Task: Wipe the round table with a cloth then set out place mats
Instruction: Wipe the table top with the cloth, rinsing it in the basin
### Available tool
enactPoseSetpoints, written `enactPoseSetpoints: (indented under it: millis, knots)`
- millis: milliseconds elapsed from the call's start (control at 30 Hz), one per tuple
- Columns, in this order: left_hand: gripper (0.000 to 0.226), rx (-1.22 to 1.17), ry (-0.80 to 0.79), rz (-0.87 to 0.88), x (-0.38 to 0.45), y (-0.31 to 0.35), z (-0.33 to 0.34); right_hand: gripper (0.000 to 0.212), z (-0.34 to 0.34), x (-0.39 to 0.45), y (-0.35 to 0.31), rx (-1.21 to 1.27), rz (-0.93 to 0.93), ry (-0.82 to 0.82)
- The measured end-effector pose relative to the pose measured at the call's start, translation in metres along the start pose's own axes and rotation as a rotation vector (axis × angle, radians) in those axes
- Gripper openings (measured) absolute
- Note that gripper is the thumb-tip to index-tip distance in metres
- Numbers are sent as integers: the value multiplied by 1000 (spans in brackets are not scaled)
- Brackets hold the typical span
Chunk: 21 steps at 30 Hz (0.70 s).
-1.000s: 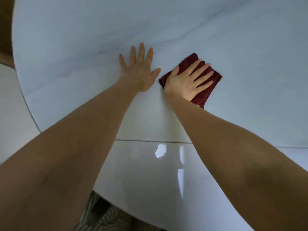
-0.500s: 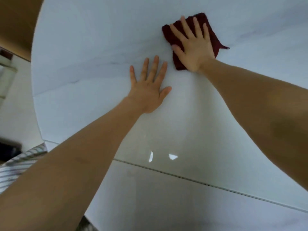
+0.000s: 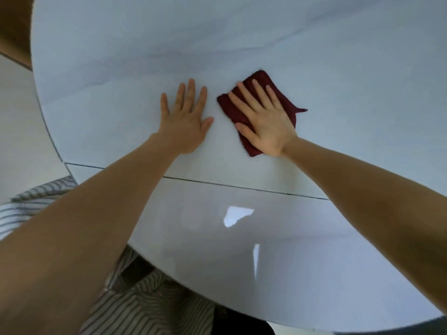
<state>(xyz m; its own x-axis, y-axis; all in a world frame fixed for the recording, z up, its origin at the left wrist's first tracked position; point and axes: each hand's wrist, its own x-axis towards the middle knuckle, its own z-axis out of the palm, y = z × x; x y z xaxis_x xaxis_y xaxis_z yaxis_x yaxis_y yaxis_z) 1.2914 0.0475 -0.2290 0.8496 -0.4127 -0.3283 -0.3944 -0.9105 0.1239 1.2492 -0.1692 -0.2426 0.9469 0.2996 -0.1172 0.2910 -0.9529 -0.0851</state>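
A round white marble-look table [image 3: 338,68] fills the view, with a thin seam running across its near part. A folded dark red cloth [image 3: 289,103] lies on it near the middle. My right hand [image 3: 263,119] presses flat on the cloth with straight, spread fingers and covers most of it. My left hand [image 3: 185,119] rests flat on the bare tabletop just left of the cloth, fingers straight. No place mats are in view.
The table's curved edge [image 3: 48,131] runs down the left and along the bottom. Pale floor [image 3: 17,122] lies beyond it at the left. My striped clothing [image 3: 150,308] shows below the near edge. Glare spots sit on the near tabletop.
My right hand has slid the cloth back toward me, from the far part of the table to beside my left hand. The left hand stays flat on the table.
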Motion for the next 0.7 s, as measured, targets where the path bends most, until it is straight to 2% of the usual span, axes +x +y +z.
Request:
enactPoseSetpoints:
  millis: [200,300,433,533,600,700]
  knots:
    - [68,-20,-41,38,-64,-6,18,61,19,-106,-84,19,123,21]
    - [68,12,-43,112,-96,-20,24,61,22,-127,-112,30,282,56]
    - [69,40,-111,182,-118,-43,21,63,34,-164,-202,99,535,84]
    - [64,38,-165,216,-125,-50,16,65,41,-164,-293,116,813,122]
    - [61,11,-176,231,-125,-53,14,67,41,-146,-326,157,967,129]
    - [56,16,-149,273,-126,-61,11,67,34,-104,-325,192,976,144]
